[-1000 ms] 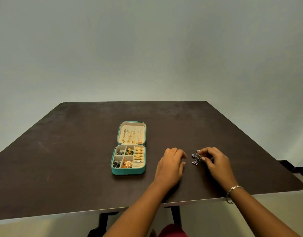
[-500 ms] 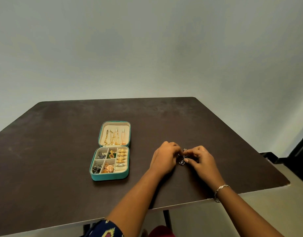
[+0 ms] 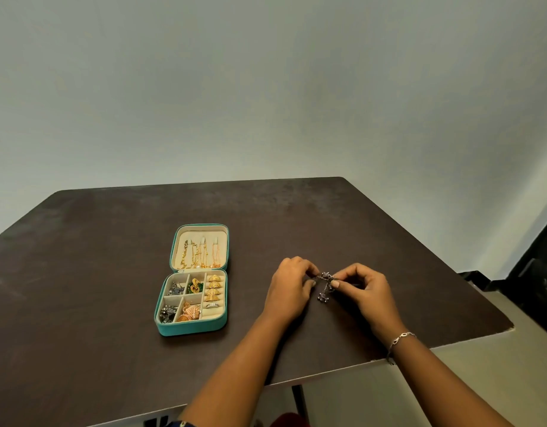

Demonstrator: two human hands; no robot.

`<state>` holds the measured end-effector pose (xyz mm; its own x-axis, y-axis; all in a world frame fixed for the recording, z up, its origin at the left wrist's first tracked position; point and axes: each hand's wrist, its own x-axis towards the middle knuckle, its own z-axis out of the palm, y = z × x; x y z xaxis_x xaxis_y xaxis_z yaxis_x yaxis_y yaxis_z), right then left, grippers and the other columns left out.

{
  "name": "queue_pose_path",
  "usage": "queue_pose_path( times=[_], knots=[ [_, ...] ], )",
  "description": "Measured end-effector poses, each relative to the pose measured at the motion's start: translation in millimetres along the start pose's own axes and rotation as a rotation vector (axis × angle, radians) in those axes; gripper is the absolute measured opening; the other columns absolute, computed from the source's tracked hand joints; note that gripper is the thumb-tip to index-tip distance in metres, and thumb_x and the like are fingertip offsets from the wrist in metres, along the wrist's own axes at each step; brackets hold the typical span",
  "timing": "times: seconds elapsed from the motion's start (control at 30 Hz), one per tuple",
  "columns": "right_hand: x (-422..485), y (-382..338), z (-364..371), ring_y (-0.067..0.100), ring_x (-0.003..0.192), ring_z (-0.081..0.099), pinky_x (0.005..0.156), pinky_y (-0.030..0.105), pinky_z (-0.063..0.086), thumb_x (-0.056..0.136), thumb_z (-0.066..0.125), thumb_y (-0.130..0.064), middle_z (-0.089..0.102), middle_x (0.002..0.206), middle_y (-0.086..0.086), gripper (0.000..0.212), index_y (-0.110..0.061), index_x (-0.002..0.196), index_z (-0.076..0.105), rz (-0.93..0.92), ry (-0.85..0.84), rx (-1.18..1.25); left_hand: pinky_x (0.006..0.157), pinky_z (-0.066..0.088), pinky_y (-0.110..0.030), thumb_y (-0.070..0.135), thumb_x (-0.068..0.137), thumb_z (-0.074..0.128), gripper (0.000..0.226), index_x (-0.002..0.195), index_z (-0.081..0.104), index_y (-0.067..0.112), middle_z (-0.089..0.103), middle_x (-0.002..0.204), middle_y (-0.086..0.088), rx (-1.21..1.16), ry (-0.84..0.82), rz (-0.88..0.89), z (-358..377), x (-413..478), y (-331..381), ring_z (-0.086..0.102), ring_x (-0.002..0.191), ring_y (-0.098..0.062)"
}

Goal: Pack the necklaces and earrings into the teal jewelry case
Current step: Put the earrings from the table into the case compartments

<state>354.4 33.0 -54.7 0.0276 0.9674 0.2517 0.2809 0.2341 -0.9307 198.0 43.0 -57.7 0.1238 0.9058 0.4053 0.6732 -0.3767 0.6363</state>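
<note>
Crosswise, fingers (image 3: 309,269) of left hand (image 3: 289,289) and right hand (image 3: 370,289) pinch the silver earring (image 3: 326,276), dangle pointing nearward.

obstacle: teal jewelry case (image 3: 192,329), open, left of centre on counter (image 3: 81,272), lid toward far side | free: bare counter between case and left hand (image 3: 289,288)

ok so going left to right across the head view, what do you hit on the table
teal jewelry case, lying open → left hand → silver jewelry piece, pinched by both hands → right hand → bracelet on the right wrist
</note>
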Motion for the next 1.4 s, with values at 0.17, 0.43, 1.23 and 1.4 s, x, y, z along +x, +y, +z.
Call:
queue_pose_path(
  times=[0.17, 0.43, 1.23, 1.4],
  knots=[
    [0, -4, 1, 0.018, 0.071, 0.064, 0.070, 0.029, 0.053, 0.073, 0.067, 0.007, 0.068, 0.076, 0.014, 0.008, 0.001, 0.074, 0.063, 0.035, 0.011, 0.214, 0.071, 0.032, -0.014, -0.001, 0.078, 0.058, 0.014, 0.086, 0.061, 0.009, 0.058, 0.087, 0.003, -0.095, 0.102, -0.016, -2, 1, 0, 0.043, 0.082, -0.010],
    [-1, -7, 0, 0.008, 0.069, 0.062, 0.067, 0.016, 0.051, 0.076, 0.064, 0.007, 0.066, 0.072, 0.001, 0.018, -0.011, 0.081, 0.068, 0.016, -0.003, 0.247, 0.067, 0.034, -0.006, -0.003, 0.077, 0.061, 0.018, 0.082, 0.066, 0.013, 0.052, 0.077, 0.018, -0.254, 0.234, -0.068, -6, -2, -7, 0.048, 0.076, -0.004],
    [7, -76, -5, 0.012, 0.071, 0.067, 0.065, 0.017, 0.052, 0.082, 0.056, 0.003, 0.071, 0.070, 0.004, 0.014, -0.005, 0.084, 0.067, -0.041, -0.127, 0.440, 0.072, 0.050, -0.019, -0.001, 0.083, 0.060, 0.023, 0.084, 0.068, 0.020, 0.068, 0.074, -0.001, -0.785, 0.344, -0.299, -29, -24, 3, 0.063, 0.073, -0.001],
    [7, -86, -8, 0.019, 0.077, 0.070, 0.069, 0.025, 0.054, 0.085, 0.054, 0.002, 0.073, 0.073, 0.006, 0.011, -0.004, 0.085, 0.063, -0.043, -0.162, 0.445, 0.065, 0.049, -0.012, -0.004, 0.083, 0.058, 0.016, 0.083, 0.065, 0.010, 0.069, 0.076, -0.007, -0.888, 0.362, -0.245, -41, -18, 20, 0.067, 0.073, -0.004]
  ],
)
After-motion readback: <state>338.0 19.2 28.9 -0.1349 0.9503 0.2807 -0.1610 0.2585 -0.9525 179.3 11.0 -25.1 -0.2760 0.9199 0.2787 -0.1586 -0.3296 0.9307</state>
